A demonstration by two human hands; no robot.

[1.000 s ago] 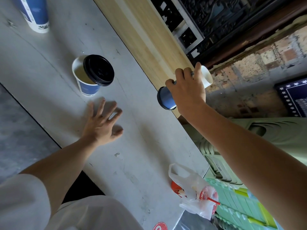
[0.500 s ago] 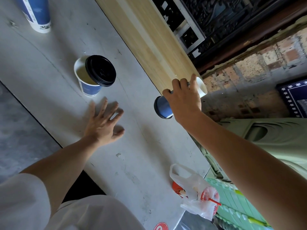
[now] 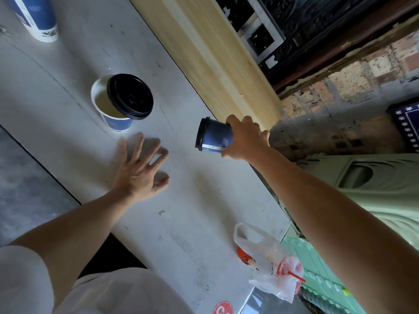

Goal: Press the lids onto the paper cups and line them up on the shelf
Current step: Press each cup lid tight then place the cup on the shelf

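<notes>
My right hand is closed around a blue paper cup with a black lid on it. The cup lies sideways in the air, lid pointing left, just off the near end of the pale wooden shelf. My left hand rests flat on the white table, fingers spread, holding nothing. Beyond it stands a second blue cup, upright and open, with a loose black lid lying askew across its rim. A third blue cup stands at the far left.
A thin plastic bag with red items lies near the table's right edge. Green crates and a pale green moulded object sit below, to the right. A brick wall and dark metalwork lie behind the shelf.
My right hand has come down and left from the shelf's end with the cup, which has turned so that its black lid faces left. My left hand has stayed flat.
</notes>
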